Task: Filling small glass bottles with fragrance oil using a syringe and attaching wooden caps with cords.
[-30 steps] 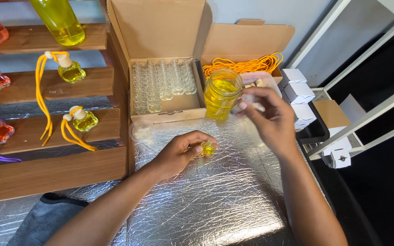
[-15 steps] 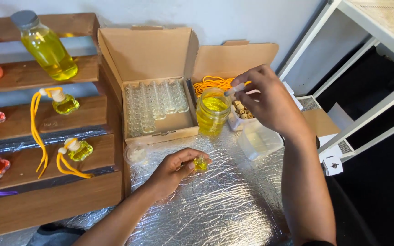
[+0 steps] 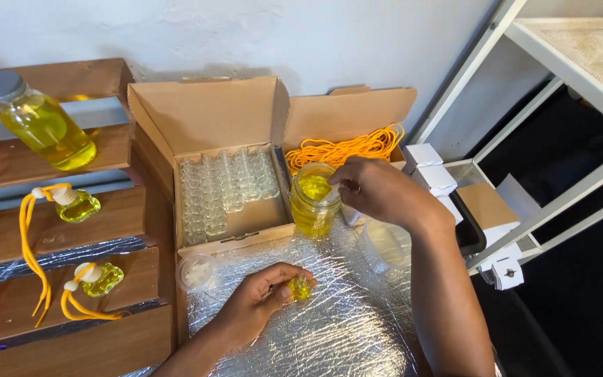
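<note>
While L hand (image 3: 256, 304) pinches vial (image 3: 300, 287).

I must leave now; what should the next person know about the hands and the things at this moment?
Left hand: holds a small vial of yellow liquid on the foil mat.
Right hand: over the open jar of yellow liquid, fingertips at its rim; whether it grips anything cannot be told.
Box behind the mat: rows of empty clear vials.
Orange cords lie behind the jar.
Done: two filled vials with cords on the wooden shelves at left.
Left: the held vial shows no cord; the boxed vials are unfilled.
</note>
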